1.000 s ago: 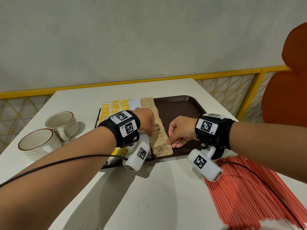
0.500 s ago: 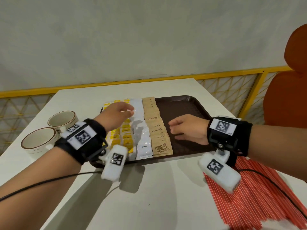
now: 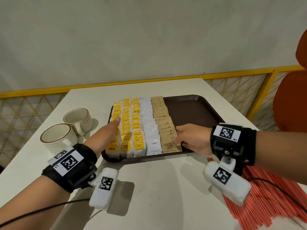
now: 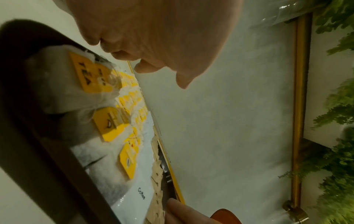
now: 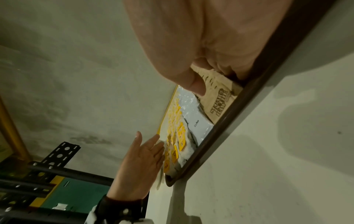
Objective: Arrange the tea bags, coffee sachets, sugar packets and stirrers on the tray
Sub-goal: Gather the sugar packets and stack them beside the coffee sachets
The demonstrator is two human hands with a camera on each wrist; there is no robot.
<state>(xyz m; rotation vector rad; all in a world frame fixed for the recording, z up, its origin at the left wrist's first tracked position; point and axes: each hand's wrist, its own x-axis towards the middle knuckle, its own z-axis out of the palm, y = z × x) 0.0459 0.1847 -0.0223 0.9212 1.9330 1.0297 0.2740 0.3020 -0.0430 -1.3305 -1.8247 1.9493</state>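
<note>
Brown tray (image 3: 196, 103) with rowed tea bags (image 3: 126, 128)

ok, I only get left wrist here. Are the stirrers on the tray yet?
Observer: No. The stirrers lie in a red pile on the table, right of the tray.
Operator: What is the right hand doing?
Observer: The right hand is at the near end of the sugar packets, with its thumb on top and its fingers curled at their right edge.
Operator: Is there room for the stirrers?
Observer: Yes. The tray is bare to the right of the sugar packets.
</note>
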